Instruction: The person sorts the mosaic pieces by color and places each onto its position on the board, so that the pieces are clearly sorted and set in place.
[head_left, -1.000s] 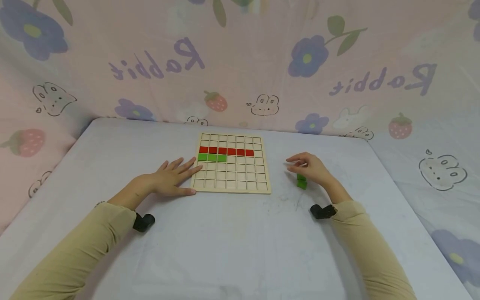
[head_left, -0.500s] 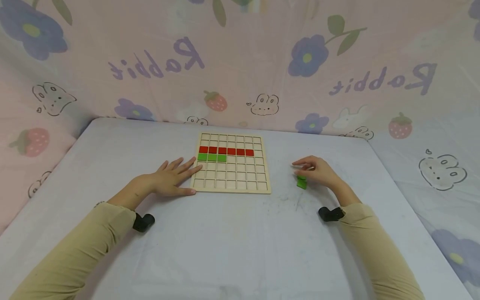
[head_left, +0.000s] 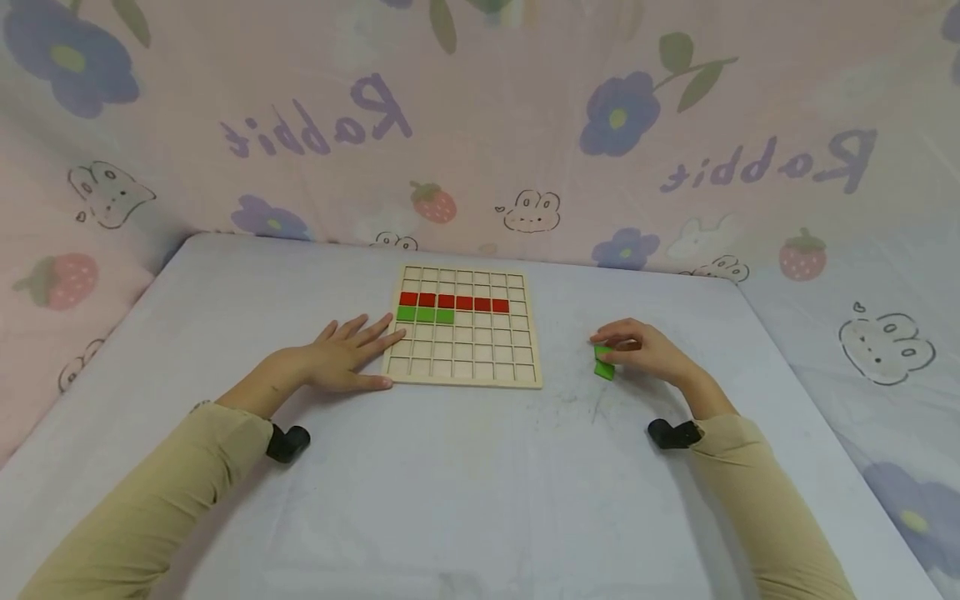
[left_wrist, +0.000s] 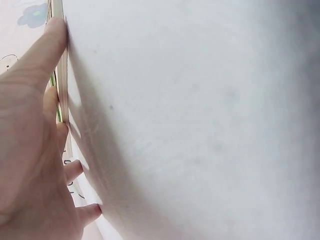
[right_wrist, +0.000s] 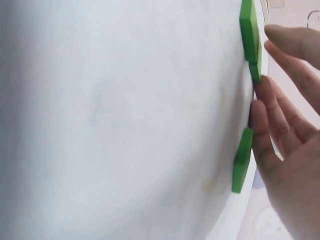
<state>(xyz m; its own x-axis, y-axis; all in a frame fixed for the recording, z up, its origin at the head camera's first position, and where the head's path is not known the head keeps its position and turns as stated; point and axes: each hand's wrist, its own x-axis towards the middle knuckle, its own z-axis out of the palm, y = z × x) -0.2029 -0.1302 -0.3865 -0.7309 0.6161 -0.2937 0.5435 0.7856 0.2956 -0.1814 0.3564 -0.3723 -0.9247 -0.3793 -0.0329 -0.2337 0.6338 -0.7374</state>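
My left hand (head_left: pixel 341 358) lies spread on the table, its fingertips at the left edge of a square wooden grid board (head_left: pixel 495 337). The left wrist view has the thumb (left_wrist: pixel 57 32) against the board's side. A row of red square tiles (head_left: pixel 464 303) sits on the board, with 3 green tiles (head_left: pixel 425 315) in the row below. To the right of the board, my right hand (head_left: pixel 645 350) hovers over loose green tiles (head_left: pixel 604 372), fingers loosely bent and thumb apart from the fingertips. In the right wrist view, one green tile (right_wrist: pixel 243 161) lies apart from two others (right_wrist: pixel 250 30).
A white-covered table (head_left: pixel 480 483) carries the board and tiles. Behind it hangs a pink patterned cloth (head_left: pixel 480 108) with rabbits, flowers and strawberries. Black camera mounts sit at the left wrist (head_left: pixel 288 445) and right wrist (head_left: pixel 675 434).
My right hand has moved right and slightly nearer, with its thumb now over the loose green tiles. My left hand and the tiles on the board have stayed in place.
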